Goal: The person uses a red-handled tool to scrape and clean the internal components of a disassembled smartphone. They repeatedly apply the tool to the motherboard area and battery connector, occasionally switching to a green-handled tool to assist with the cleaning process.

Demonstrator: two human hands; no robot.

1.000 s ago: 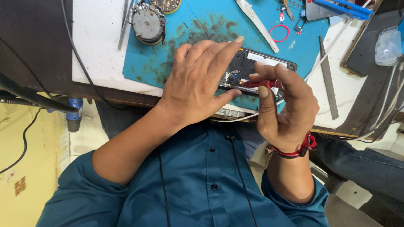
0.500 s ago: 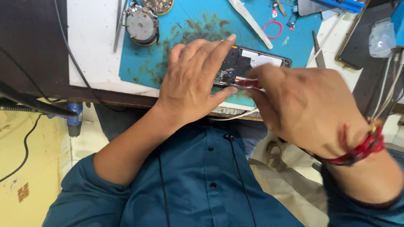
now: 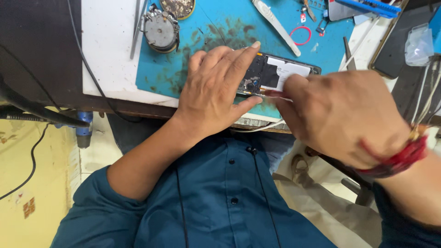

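i'm seeing my right hand [image 3: 342,117] looming larger and nearer the camera than a second ago, its back now turning up and covering the right end of the opened phone [image 3: 280,76]. the red thread wristband [image 3: 395,160] is swinging out to the right, away from my shirt. the red-handled tool [image 3: 275,93] is now lying flatter, its tip pointing left into the phone beside my left hand [image 3: 216,92]. the whole view is drifting slightly.
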